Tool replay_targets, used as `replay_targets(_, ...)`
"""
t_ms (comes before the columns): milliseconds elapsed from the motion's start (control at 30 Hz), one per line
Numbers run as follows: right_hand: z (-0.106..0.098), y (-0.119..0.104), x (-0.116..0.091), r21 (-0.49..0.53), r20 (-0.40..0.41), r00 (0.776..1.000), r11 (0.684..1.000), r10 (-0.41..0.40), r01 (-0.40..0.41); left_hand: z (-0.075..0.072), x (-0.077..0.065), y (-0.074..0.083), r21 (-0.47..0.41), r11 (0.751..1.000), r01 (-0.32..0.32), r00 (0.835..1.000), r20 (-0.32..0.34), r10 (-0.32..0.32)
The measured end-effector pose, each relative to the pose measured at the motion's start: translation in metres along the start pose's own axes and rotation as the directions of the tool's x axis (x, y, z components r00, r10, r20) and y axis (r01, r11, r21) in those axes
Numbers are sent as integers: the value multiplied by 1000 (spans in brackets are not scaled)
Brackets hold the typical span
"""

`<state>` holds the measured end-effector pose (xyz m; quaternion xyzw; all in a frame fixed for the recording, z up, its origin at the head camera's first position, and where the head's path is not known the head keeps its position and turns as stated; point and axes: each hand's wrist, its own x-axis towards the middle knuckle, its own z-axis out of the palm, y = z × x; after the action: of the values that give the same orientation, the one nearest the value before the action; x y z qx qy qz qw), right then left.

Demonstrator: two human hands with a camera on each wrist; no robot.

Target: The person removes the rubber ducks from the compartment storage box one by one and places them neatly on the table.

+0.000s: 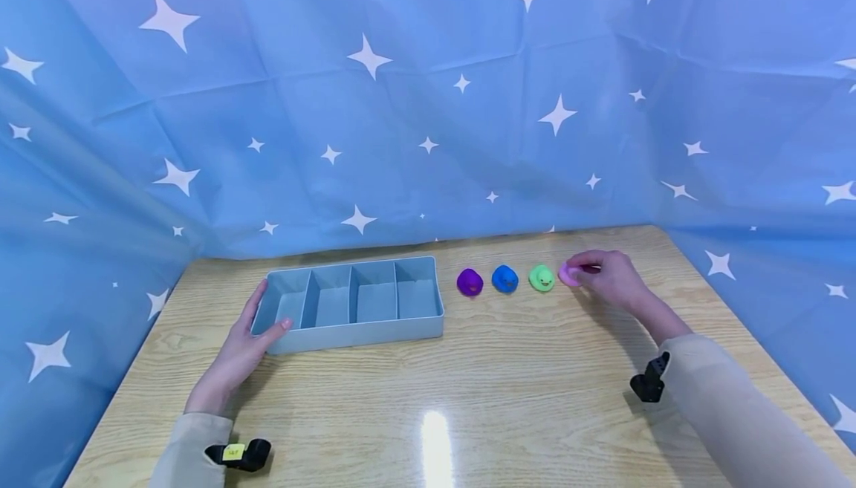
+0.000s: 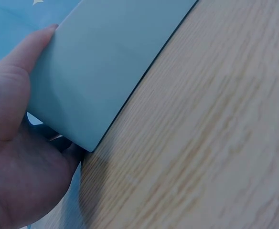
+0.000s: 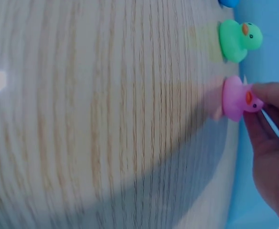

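My right hand (image 1: pixel 613 277) pinches a pink rubber duck (image 3: pixel 233 99) by its head, between thumb and fingers. The duck sits at the right end of a row, beside a light green duck (image 1: pixel 542 278). Farther left in that row are a blue duck (image 1: pixel 504 278) and a purple duck (image 1: pixel 470 282). With the thumb over the front rim and the fingers along the end wall, my left hand (image 1: pixel 238 350) holds the left end of a blue-grey box (image 1: pixel 357 335). Dividers split the box into several compartments, and nothing lies in them.
Under everything is a wood-grain table (image 1: pixel 374 414), with a bright light reflection near its front. A blue curtain (image 1: pixel 428 102) with white stars hangs behind the table and along both sides. Each wrist carries a small black camera (image 1: pixel 649 380).
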<state>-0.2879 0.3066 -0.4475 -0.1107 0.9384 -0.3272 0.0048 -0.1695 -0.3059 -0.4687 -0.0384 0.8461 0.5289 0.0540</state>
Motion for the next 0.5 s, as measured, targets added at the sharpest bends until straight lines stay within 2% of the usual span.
replay_targets(233,-1,-1,-2,-5,16,1000,1000,-4,4,1,2,-1,-10,1000,-1,1000,5,1)
replay_targets(500,-12,-13,-4,15,38,999,999,39,-39,3,2,-1,-19,1000,18,1000,18,-18)
